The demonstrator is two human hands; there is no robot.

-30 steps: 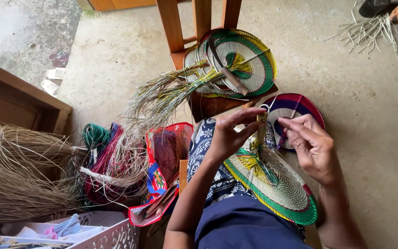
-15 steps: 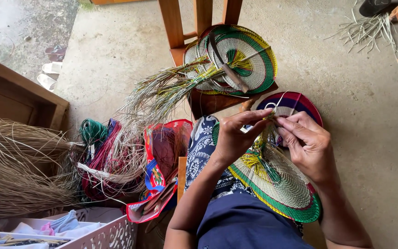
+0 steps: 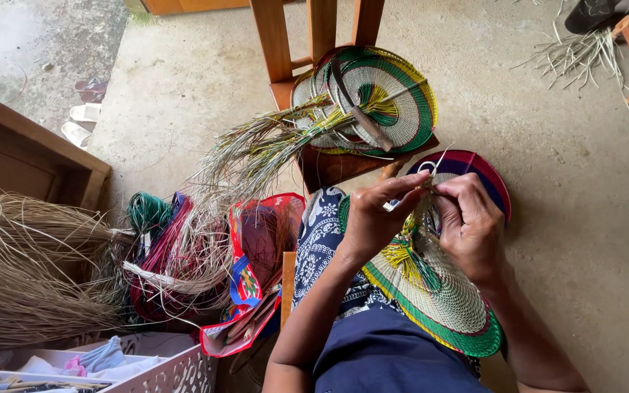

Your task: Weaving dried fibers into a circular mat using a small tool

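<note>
Since a second ago I see my two hands drawn together: then the left hand (image 3: 373,218) was spread open and apart, now it is pinched against the right hand (image 3: 471,222) at the upper edge of the woven fan (image 3: 438,291) lying across my lap. Both hands are curled, fingertips closed on a thin pale strand (image 3: 438,159) rising from that edge. Finished fans (image 3: 376,98) rest on the wooden stool (image 3: 329,167) ahead.

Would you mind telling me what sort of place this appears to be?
Probably a home craft spot for weaving fans: a bare concrete floor, finished woven fans stacked on a wooden stool, and bundles of dried straw and coloured fibre.
</note>
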